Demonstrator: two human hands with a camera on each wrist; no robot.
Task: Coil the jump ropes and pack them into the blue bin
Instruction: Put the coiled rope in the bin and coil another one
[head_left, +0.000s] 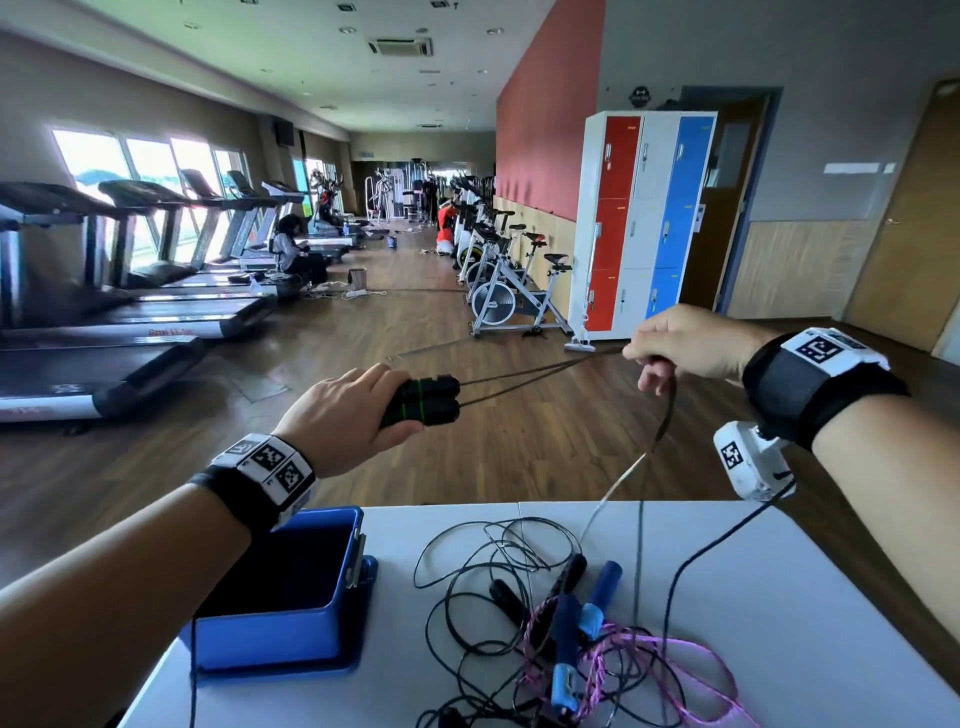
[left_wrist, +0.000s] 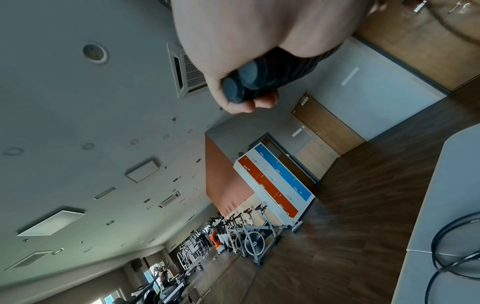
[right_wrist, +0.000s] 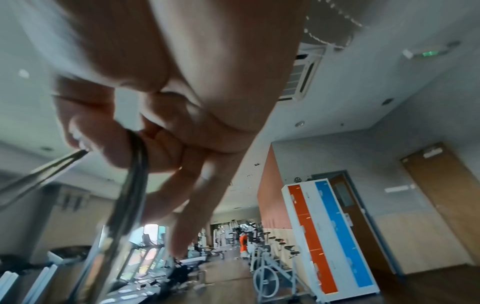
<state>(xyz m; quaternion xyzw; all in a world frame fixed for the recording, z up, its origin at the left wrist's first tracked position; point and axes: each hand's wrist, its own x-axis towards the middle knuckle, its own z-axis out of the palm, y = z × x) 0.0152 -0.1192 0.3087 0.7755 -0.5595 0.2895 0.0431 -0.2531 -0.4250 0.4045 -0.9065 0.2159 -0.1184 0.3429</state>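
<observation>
- The left hand (head_left: 345, 418) was raised above the blue bin (head_left: 291, 613), forearm reaching forward, fingers curled round the two black handles (head_left: 423, 400) held side by side.
- The right hand (head_left: 685, 345) was lifted higher and further right of the bin, knuckles up, thumb and fingers pinching the doubled rope (head_left: 540, 376), the little finger hanging looser.
- Both wrists wore strapped bands.

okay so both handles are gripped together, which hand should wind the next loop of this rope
Right. The left hand grips both black handles as the anchor, while the right hand already pinches the doubled cord, so it can probably wind it toward the handles.
</observation>
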